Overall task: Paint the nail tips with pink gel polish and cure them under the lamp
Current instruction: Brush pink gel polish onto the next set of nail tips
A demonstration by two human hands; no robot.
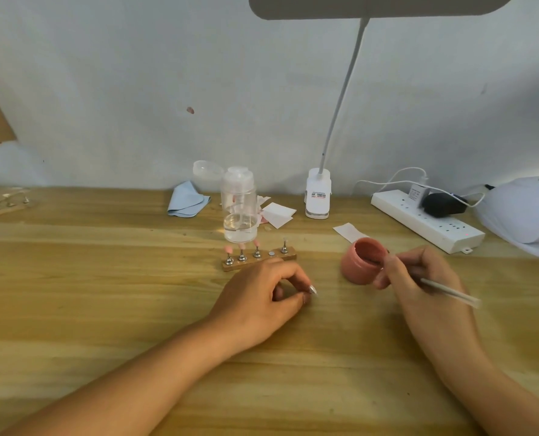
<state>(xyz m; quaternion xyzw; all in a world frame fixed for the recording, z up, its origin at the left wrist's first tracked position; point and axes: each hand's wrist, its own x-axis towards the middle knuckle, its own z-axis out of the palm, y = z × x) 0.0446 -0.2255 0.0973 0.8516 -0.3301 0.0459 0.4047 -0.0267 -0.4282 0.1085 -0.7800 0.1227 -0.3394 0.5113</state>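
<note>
Table point(104, 278), right grip point(419, 278) pinching brush point(447, 291), left grip point(261, 294) perhaps pinching nail tip point(312, 290)

Pump bottle point(239, 212) close behind nail stand point(249, 263).

A: What does the left hand point(261, 294) hold?
B: It pinches a small peg with a clear nail tip point(312, 290) between its thumb and fingers.
A: And the right hand point(419, 278)?
B: It grips a thin brush point(447, 291), whose front end is at the rim of an open pink jar point(361, 262).
A: What stands behind the left hand?
B: A wooden stand point(258, 264) on the table point(104, 278), with four pegs. The three on the left carry pink tips. A clear pump bottle point(239, 212) stands just behind it.
A: Farther right?
B: A white power strip point(425, 221) and, beside it, a white curing lamp point(520, 212).
</note>
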